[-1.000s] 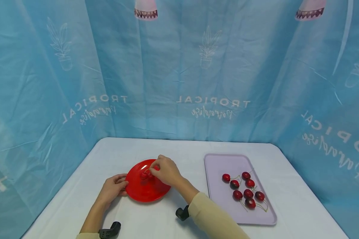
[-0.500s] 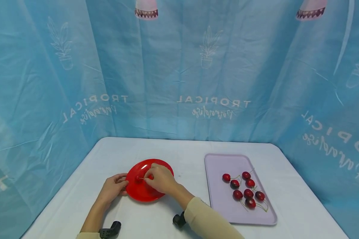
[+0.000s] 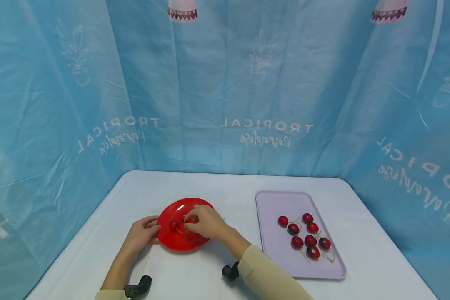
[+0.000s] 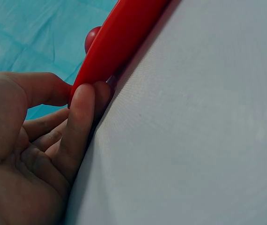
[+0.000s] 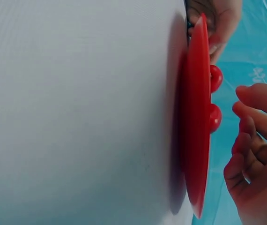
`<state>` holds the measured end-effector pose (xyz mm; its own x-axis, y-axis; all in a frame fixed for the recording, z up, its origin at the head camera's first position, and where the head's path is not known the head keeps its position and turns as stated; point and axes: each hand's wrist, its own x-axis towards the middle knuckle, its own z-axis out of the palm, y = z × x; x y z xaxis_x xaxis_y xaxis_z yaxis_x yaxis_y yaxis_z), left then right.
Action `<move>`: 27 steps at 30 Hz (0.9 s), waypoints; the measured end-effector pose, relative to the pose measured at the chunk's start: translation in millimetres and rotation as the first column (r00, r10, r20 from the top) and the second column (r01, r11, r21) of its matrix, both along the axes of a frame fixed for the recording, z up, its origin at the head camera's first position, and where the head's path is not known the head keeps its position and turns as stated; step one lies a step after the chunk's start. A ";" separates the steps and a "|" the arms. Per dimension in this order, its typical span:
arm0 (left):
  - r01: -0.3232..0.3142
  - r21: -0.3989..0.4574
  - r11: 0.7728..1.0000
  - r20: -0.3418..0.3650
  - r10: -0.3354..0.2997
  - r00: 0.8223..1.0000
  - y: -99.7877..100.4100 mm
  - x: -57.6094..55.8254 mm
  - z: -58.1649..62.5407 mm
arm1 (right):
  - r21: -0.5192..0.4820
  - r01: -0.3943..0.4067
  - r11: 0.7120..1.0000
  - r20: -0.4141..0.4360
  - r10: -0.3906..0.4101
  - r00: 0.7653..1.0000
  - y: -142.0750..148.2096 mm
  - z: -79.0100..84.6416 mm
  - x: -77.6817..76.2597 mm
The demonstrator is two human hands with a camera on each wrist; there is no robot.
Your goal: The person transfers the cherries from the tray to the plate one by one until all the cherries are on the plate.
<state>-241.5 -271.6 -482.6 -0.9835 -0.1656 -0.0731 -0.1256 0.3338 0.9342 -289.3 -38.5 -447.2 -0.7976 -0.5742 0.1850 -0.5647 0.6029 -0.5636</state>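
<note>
A shiny red plate sits on the white table, left of the middle. My left hand holds its left rim, thumb on top and fingers underneath, as the left wrist view shows. Two red cherries lie on the plate; one cherry has its stem pointing right, and the other cherry is partly behind my right hand in the head view. My right hand hovers over the plate's right half. In the right wrist view its thumb and index tips stand slightly apart near the cherries, with no stem showing between them.
To the right lies a pale purple tray with several stemmed cherries, such as the dark cherry at its front. Blue printed curtains surround the back and sides of the table.
My right hand has shifted left with a cherry by its stem, then back right a little. That cherry now lies apart from the other. The left hand stays on the rim.
</note>
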 end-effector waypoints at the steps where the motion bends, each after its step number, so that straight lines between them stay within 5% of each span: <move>1: -0.003 -0.001 1.000 0.001 0.003 1.000 0.3 -0.3 -0.1 | -0.007 -0.004 1.000 0.010 0.004 1.000 1.5 0.7 0.0; 9: 0.005 -0.005 1.000 -0.014 -0.005 1.000 -1.3 -1.8 -2.6 | -0.062 -0.008 0.998 0.079 0.013 0.997 10.4 2.3 -0.9; 27: 0.002 -0.010 1.000 -0.021 -0.002 1.000 -0.8 -1.0 -4.1 | -0.113 -0.005 0.994 0.093 0.015 0.996 31.1 5.0 -3.2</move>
